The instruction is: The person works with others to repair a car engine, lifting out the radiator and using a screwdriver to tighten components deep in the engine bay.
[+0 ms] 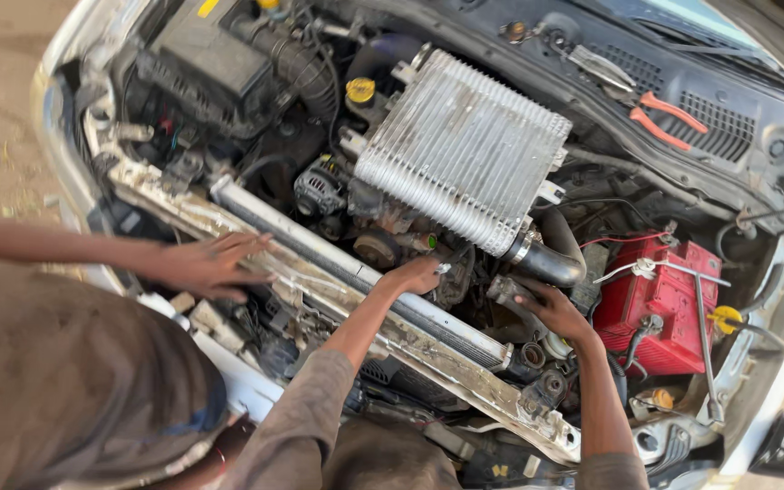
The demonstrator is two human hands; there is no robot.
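Observation:
I look down into a car's open engine bay. My left hand (417, 275) reaches over the radiator (428, 318) to the engine's front, below the silver finned intercooler (465, 150). Its fingers are curled around a small shiny metal piece (444, 269). My right hand (555, 310) is closed around the end of a grey hose (504, 290), just under the black intake pipe (555, 259) with its metal clamp.
A co-worker in a brown shirt leans in at the left, with one hand (210, 265) flat on the dirty front crossmember (183, 213). A red battery (664, 304) sits right of my right hand. Red-handled pliers (669, 120) lie on the cowl. A yellow filler cap (360, 89) is at the upper middle.

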